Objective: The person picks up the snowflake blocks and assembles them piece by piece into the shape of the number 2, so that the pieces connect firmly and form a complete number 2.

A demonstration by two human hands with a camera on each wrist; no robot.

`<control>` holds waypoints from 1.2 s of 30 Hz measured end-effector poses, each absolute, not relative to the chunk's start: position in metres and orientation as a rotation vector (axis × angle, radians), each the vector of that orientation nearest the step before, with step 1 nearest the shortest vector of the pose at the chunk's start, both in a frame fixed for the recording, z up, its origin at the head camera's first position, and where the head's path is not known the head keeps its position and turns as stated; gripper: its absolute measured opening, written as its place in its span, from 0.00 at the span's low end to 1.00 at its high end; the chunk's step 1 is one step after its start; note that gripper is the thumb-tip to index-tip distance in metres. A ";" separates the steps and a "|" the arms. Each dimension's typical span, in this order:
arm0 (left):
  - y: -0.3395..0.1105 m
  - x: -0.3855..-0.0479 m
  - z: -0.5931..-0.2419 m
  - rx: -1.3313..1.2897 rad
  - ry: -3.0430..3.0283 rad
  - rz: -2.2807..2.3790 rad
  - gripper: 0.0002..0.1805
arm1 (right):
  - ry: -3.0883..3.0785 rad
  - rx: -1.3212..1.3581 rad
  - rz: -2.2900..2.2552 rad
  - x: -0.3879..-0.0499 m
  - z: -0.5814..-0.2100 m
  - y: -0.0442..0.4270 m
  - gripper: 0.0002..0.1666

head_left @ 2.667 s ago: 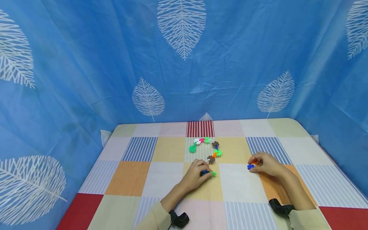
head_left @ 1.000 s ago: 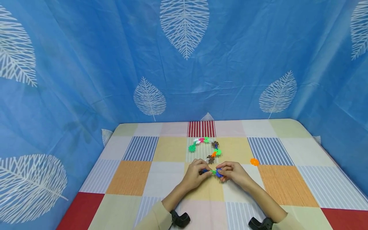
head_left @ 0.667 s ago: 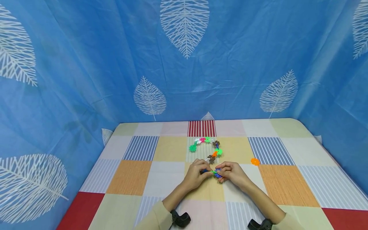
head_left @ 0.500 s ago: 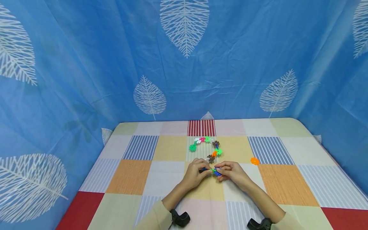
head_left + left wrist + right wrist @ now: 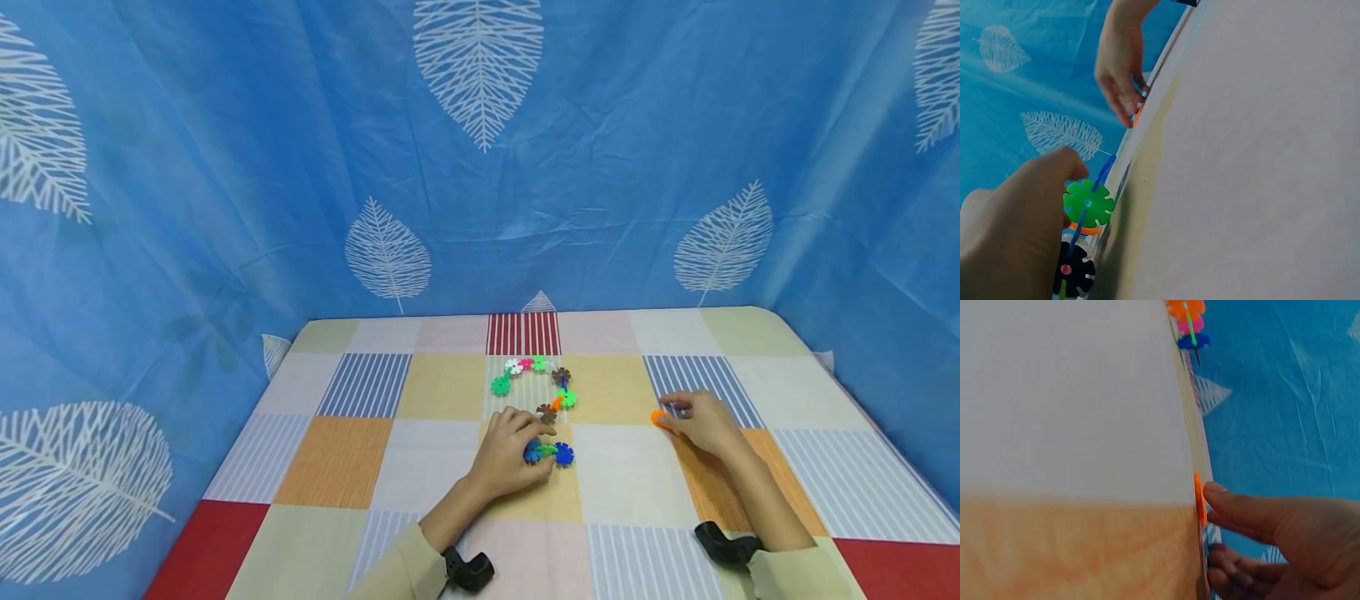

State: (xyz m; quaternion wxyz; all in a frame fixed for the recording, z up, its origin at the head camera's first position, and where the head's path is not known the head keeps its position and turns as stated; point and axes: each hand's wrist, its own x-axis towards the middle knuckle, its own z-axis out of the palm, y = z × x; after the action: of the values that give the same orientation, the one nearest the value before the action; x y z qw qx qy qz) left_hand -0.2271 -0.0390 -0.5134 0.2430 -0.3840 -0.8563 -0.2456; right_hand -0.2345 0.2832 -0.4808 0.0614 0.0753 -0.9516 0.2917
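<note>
In the head view my left hand [image 5: 504, 457] holds the near part of a linked chain of notched plastic snowflake discs. A blue disc [image 5: 564, 454] and a green disc [image 5: 1089, 204] stick out past its thumb and index finger; its palm hides other links. Beyond that hand the chain curves away, through a brown disc [image 5: 547, 412], to a green end disc [image 5: 501, 385]. Off to the right, my right hand [image 5: 705, 425] pinches a loose orange snowflake disc [image 5: 657, 418] between thumb and fingers, low at the table; the right wrist view shows this orange disc [image 5: 1200, 500] edge-on.
A patchwork cloth [image 5: 637, 479] covers the table. Blue leaf-print curtains [image 5: 600, 167] hang behind it and at both sides. Black wrist mounts [image 5: 468, 573] sit at both sleeves.
My right hand first brought the blue disc from the right to the green link in my left hand. It has since let go and moved back right to the orange disc.
</note>
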 end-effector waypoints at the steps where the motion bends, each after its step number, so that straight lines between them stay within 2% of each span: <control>1: -0.038 -0.227 -0.512 -1.061 -2.349 -0.644 0.18 | -2.904 0.231 0.897 -0.234 -0.481 0.288 0.19; 5: -0.036 -0.226 -0.511 -1.098 -2.397 -0.527 0.26 | -2.956 0.248 0.978 -0.234 -0.480 0.294 0.15; 9: -0.034 -0.227 -0.515 -1.120 -2.402 -0.450 0.26 | -2.914 0.318 1.186 -0.234 -0.481 0.281 0.16; 16: -0.036 -0.229 -0.519 -1.105 -2.429 -0.517 0.20 | -2.655 0.795 1.776 -0.232 -0.491 0.226 0.12; 22: -0.037 -0.227 -0.518 -1.089 -2.474 -0.569 0.21 | -2.608 0.874 1.861 -0.227 -0.499 0.204 0.07; 36: -0.036 -0.227 -0.518 -1.081 -2.486 -0.573 0.21 | -2.407 1.024 2.009 -0.228 -0.511 0.206 0.08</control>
State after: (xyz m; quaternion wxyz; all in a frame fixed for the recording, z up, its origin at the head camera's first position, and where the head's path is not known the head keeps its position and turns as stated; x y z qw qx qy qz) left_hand -0.2273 -0.0360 -0.5181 0.1841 -0.3834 -0.8819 -0.2033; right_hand -0.2282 0.2062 -0.5114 -0.0783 0.3096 -0.7275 0.6072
